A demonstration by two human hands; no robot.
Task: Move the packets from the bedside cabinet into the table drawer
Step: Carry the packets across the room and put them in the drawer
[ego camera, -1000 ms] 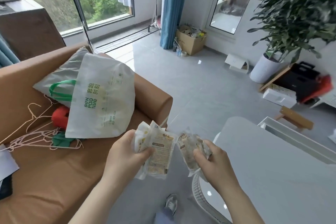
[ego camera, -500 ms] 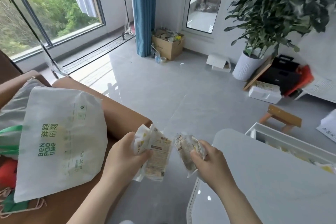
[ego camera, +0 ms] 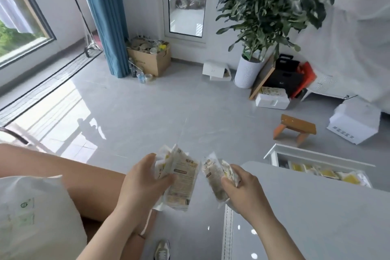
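- Carry step, I'd say: packets (ego camera: 181,181) are up in the air in both hands, beside the table (ego camera: 316,228), not in the drawer (ego camera: 316,155) yet.
- Next up is probably a reach right, over the table, into that open drawer.
- Grip: left hand (ego camera: 145,183) curls its fingers round a bunch; right hand (ego camera: 242,192) pinches another packet (ego camera: 212,177).

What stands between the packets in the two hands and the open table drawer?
Nothing visible. The left hand and right hand each hold packets over the table corner. The drawer stands open beyond the table edge, to the right, with yellow packets already inside.
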